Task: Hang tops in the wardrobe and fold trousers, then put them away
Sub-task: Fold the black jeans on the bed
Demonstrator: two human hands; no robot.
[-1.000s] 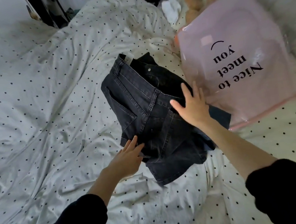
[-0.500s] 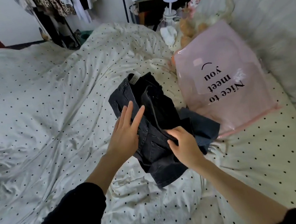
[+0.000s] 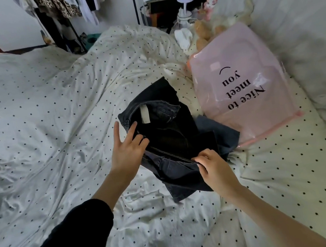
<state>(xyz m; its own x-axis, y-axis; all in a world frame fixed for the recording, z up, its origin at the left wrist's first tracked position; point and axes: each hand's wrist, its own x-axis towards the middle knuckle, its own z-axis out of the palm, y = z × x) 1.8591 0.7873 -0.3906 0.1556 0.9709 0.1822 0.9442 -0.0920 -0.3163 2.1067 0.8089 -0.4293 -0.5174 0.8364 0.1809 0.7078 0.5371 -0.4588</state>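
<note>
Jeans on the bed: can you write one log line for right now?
jeans: on bed, partly folded | left hand: flat on waistband | right hand: pinching edge

sleeves (image 3: 70,241): black, long, pushed up the forearms | hands (image 3: 127,148): bare, no rings
</note>
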